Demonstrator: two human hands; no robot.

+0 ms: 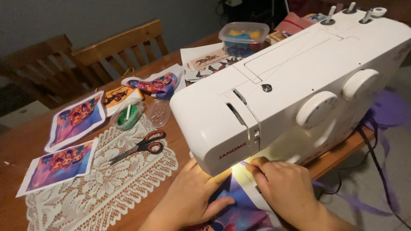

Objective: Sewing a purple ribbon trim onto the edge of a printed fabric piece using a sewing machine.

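this looks to me like a home dining room used for sewing — i see a wooden table (17, 145) with a lace doily (107, 179), two wooden dining chairs (115, 49) against a plain wall, a white sewing machine (295, 81), scissors (139, 146) and printed fabric pieces (75, 119) — tiled floor below.

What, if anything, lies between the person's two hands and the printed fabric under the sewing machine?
Nothing visible: the left hand and right hand both rest flat on the printed fabric, beneath the white sewing machine.
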